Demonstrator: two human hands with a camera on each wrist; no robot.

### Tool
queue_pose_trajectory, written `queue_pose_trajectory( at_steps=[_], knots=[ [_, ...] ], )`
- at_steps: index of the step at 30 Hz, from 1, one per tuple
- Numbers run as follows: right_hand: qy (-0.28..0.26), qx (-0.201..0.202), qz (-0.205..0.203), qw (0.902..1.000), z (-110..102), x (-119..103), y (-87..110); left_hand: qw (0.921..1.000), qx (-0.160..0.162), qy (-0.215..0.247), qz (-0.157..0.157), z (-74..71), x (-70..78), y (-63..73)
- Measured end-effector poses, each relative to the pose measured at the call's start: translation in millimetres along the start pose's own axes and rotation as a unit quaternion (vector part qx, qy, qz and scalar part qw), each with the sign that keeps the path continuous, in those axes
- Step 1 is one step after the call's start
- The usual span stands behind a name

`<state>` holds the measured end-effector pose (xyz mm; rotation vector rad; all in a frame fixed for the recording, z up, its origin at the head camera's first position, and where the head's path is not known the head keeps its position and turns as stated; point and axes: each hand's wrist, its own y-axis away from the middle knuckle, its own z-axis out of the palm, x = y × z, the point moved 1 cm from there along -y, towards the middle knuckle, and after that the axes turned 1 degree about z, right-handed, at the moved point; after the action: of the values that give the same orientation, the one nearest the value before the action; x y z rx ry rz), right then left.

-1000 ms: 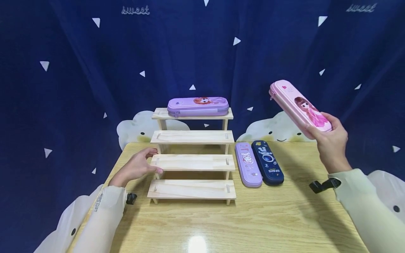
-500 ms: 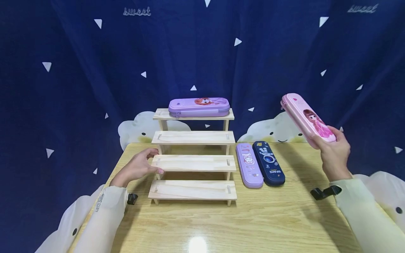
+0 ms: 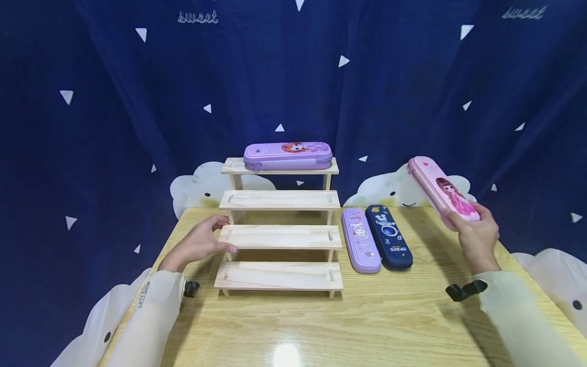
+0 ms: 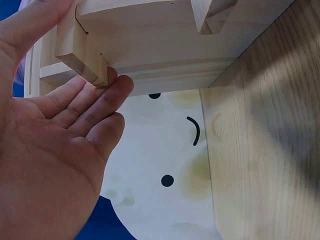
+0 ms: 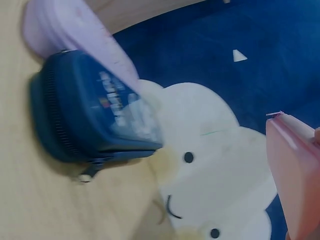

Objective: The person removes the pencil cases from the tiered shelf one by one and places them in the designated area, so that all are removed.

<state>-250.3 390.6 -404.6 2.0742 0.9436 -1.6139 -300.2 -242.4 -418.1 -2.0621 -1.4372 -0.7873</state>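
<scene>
My right hand (image 3: 479, 237) grips the lower end of a pink pencil case (image 3: 433, 181) with a doll picture on its lid. The case is tilted in the air over the table's right side; part of it shows as a pink pencil case (image 5: 295, 170) at the right edge of the right wrist view. On the left, my left hand (image 3: 202, 242) holds the side of a four-step wooden display rack (image 3: 279, 237), thumb at a step's end, fingers (image 4: 107, 97) against a wooden upright. A purple pencil case (image 3: 286, 155) with a doll picture lies across the top step.
Right of the rack, a lilac pencil case (image 3: 361, 242) and a navy space pencil case (image 3: 390, 237) lie side by side on the wooden table (image 3: 367, 316). A dark blue curtain (image 3: 390, 92) with cloud shapes hangs behind.
My right hand has lowered the pink pencil case toward the table, drifting right and then slightly back left. My left hand stays on the rack, and the other cases have not moved.
</scene>
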Motion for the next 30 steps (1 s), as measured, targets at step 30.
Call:
queue_pose_trajectory(
  at_steps=[30],
  knots=[
    [0.088,-0.061,0.062,0.9923,20.1,76.5,14.6,1.0000,0.001,-0.003,-0.001,-0.1,0.5,0.4]
  ],
)
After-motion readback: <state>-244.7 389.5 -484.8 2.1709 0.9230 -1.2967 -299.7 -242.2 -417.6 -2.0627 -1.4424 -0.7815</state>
